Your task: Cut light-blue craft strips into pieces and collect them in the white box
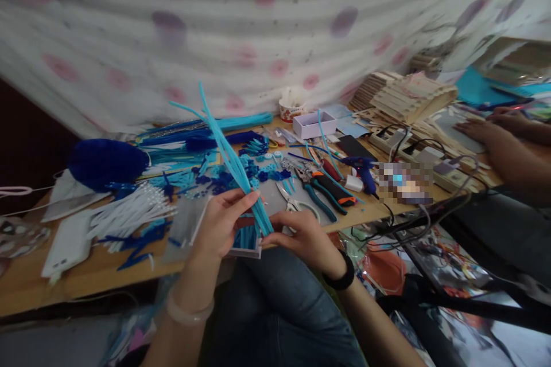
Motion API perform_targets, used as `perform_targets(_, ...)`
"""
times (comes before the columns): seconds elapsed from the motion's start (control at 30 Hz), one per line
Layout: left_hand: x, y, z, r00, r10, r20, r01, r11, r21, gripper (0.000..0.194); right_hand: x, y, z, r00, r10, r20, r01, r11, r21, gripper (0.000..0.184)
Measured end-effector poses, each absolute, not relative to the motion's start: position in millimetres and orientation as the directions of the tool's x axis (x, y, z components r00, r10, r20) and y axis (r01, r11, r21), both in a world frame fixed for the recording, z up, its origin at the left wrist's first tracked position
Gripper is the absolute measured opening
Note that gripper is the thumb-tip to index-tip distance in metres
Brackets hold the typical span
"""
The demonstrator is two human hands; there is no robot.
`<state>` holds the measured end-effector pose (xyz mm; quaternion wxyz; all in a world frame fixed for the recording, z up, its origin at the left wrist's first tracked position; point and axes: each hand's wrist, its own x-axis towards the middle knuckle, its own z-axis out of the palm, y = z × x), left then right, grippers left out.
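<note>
A bundle of light-blue pipe cleaners (230,157) stands tilted up to the left in front of me. My left hand (224,215) is closed around its middle, with the thumb pressed across the stems. Near the bundle's lower end, my right hand (303,235) pinches the stems between thumb and fingers. Just below and partly hidden by both hands sits a small white box (248,253) with blue pieces in it. Scissors (297,200) lie right of the bundle. Small blue shapes (219,179) are spread on the table behind my hands.
Pliers (329,189) and a blue glue gun (361,169) lie to the right, near a power strip (447,175) with cables. White stems (129,212) and a white power bank (69,246) are at left. Another person's hand (477,129) rests at far right.
</note>
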<state>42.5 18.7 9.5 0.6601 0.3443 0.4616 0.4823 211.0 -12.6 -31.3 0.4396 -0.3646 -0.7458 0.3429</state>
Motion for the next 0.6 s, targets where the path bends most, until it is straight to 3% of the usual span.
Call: perform_targets(0.6, 52.1, 9.9, 14.4, 0.115, 0.956, -0.270, -0.346, 0.293, 0.891, 0.035, 219.2, -18.4, -29.3, -0.322, 0.831, 0.453, 0.321, 0.546, -0.774, 0.048)
